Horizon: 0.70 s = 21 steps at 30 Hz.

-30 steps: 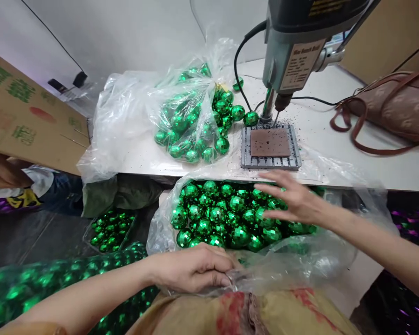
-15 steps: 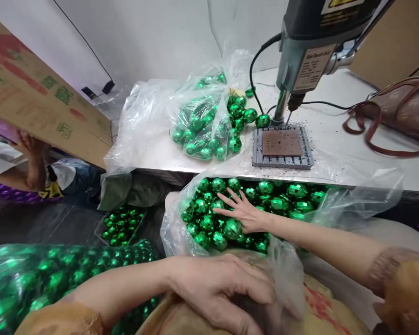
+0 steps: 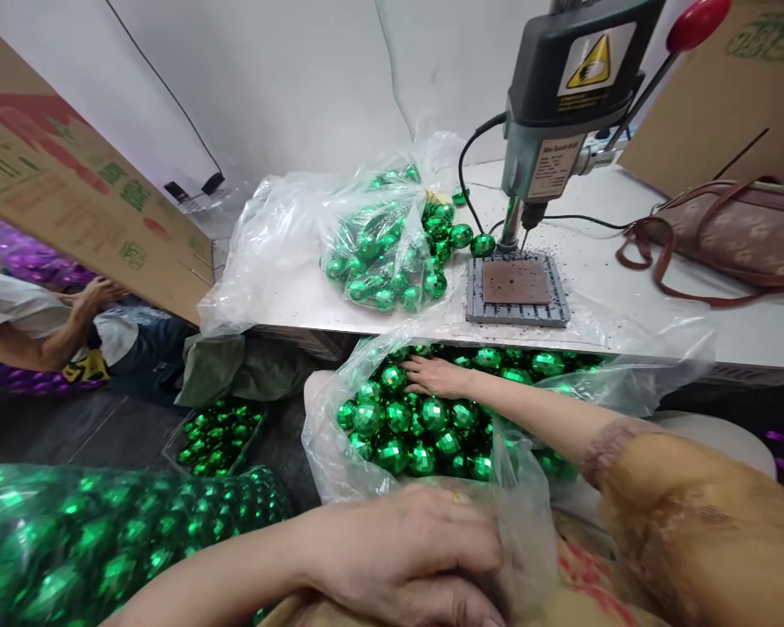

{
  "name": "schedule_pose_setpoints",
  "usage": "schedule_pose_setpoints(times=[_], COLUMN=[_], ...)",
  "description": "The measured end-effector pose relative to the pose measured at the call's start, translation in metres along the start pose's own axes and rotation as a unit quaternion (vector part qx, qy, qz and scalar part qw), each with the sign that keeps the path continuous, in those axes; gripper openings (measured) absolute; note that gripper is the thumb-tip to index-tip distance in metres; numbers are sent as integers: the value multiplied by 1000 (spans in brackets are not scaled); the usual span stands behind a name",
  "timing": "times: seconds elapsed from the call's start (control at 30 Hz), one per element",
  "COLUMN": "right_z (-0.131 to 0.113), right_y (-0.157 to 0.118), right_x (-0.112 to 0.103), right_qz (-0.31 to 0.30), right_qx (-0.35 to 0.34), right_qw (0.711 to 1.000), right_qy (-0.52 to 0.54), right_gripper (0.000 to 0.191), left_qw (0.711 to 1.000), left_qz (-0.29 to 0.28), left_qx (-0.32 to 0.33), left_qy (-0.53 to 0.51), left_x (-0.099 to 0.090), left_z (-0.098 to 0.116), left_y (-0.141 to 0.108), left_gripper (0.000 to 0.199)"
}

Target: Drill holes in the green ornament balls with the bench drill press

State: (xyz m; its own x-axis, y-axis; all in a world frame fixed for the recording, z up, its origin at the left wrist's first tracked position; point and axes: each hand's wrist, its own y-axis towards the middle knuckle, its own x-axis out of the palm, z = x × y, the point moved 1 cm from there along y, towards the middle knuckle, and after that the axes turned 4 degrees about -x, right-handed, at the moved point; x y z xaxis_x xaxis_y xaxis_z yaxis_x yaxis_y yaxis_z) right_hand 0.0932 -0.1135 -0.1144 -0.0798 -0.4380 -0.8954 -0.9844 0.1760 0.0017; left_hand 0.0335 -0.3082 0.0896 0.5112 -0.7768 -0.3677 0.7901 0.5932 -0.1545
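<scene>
An open clear plastic bag (image 3: 327, 444) sits in front of me, full of green mirrored balls (image 3: 398, 416). My right hand (image 3: 435, 377) reaches across them and rests on the balls at the far side, fingers close together and holding none that I can see. My left hand (image 3: 405, 557) lies at the near edge of the bag, curled over the gathered plastic. Below the hand, the bag's lower part is hidden.
A bench drill (image 3: 549, 113) stands on the white table (image 3: 679, 335) above a grey jig with a brown plate (image 3: 516, 292). A tied bag of green balls (image 3: 379, 252) and a brown handbag (image 3: 725, 235) share the table. A co-worker's arm (image 3: 58, 326) lifts a cardboard sheet (image 3: 71, 174) at left.
My right hand has slid farther in toward the far side of the bag. My left hand has shifted lower and closer to me. The co-worker's arm has moved beneath the cardboard.
</scene>
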Motion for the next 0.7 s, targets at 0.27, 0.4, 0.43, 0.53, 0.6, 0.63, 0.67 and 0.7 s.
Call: schedule_pose_setpoints(times=[0.27,0.4,0.43,0.53,0.6,0.63,0.67,0.7], right_z=[-39,-50,-49,-48,-48,-48,-47,-46], right_y=[-64,-57,-48,-13,13,25,37,48], right_x=[-12,8,11,13,12,10,9,7], right_qz=[21,-27,-29,-21,-19,-18,-15,-11], right_qx=[14,4,17,47,48,48,50,52], right_qw=[1000,1000,999,999,999,999,998,998], right_qy=[12,3,0,-4,-10,-16,-21,-27], right_gripper=[86,110,109,111,110,106,97,86], left_qw=[724,771,774,708,655,635,623,618], left_qz=[500,511,536,624,655,667,674,678], left_qx=[-343,-369,-336,-231,-165,-129,-94,-62], left_qy=[329,84,-3,-237,-339,-369,-386,-393], left_x=[-47,-51,-53,-65,-75,-79,-83,-86], left_z=[-92,-144,-145,-130,-112,-104,-96,-89], left_y=[-86,-97,-95,-85,-77,-73,-70,-67], left_gripper=[61,34,33,38,43,45,46,46])
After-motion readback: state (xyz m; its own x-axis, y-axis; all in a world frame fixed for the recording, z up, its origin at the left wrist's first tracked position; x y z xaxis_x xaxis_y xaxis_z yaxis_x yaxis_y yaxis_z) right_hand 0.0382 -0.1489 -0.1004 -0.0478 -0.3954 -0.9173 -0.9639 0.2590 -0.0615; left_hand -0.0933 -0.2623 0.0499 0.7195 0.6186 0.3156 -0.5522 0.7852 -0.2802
